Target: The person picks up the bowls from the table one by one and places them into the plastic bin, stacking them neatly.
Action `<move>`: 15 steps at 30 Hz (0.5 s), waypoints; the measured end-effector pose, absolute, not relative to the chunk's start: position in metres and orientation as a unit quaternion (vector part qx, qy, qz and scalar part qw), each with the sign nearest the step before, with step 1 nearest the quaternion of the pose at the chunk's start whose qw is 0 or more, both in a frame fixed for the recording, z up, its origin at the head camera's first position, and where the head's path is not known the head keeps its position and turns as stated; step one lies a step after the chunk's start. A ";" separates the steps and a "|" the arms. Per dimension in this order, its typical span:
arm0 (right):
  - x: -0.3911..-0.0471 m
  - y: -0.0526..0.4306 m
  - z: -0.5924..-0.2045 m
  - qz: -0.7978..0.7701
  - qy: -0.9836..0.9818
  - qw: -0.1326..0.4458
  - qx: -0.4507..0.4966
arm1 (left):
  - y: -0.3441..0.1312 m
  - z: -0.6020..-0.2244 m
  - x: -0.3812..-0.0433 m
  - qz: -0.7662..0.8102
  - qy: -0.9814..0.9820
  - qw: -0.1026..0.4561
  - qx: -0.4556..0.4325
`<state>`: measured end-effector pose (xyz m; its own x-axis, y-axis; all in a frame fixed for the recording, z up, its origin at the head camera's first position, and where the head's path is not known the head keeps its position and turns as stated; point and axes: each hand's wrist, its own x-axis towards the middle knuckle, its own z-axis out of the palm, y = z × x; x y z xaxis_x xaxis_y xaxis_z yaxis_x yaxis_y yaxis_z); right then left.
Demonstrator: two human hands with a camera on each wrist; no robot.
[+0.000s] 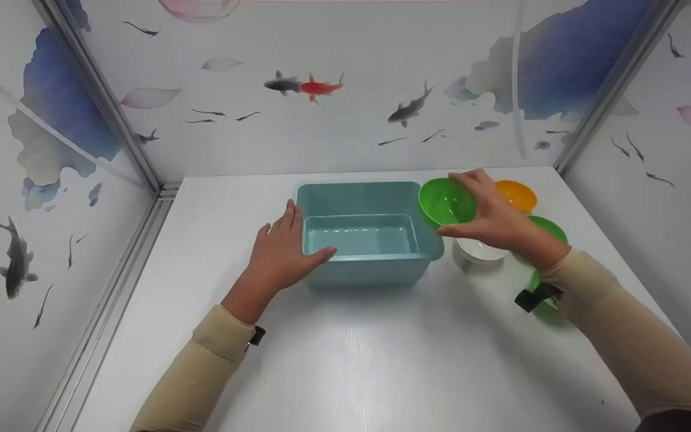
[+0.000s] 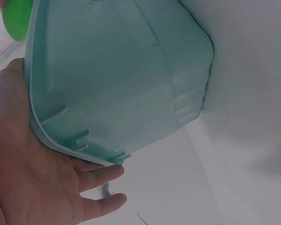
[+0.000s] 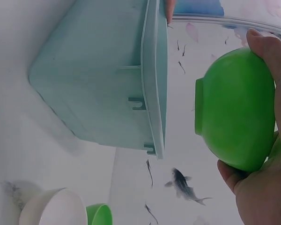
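Observation:
A light blue plastic bin (image 1: 369, 273) stands on the white table, with nothing visible inside. My left hand (image 1: 282, 255) rests at its left front corner, fingers extended along the side and thumb over the front rim. The left wrist view shows that palm (image 2: 37, 178) against the rim, fingers straight. A green bowl (image 1: 444, 203) is held up at the bin's right rim, its opening visible from above. My right hand (image 1: 492, 216) grips it from the right between thumb and fingers. In the right wrist view the bowl (image 3: 239, 108) is tilted, above the table and apart from the bin.
Right of the bin, a white bowl (image 1: 480, 252) lies under the right hand. Behind that hand are an orange bowl (image 1: 520, 195) and another green bowl (image 1: 552, 227). A further green bowl (image 1: 535, 281) is partly hidden by the right wrist. Printed panels wall the table's back and sides.

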<state>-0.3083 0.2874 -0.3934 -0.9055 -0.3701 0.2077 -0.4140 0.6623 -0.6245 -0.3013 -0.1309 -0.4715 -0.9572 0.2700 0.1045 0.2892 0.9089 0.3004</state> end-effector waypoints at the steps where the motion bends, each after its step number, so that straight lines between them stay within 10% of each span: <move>1: -0.309 0.286 -0.393 0.349 -0.911 0.030 0.216 | -0.131 -0.472 -0.301 -0.159 -0.976 0.030 -0.143; 15: -0.323 0.266 -0.389 0.351 -0.908 0.021 0.228 | -0.130 -0.472 -0.302 -0.164 -0.977 0.023 -0.133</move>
<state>-0.3235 0.2663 -0.3889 -0.8954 -0.3987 0.1985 -0.4285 0.6497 -0.6279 -0.3021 -0.1302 -0.4723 -0.9636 0.2520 0.0894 0.2674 0.9106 0.3152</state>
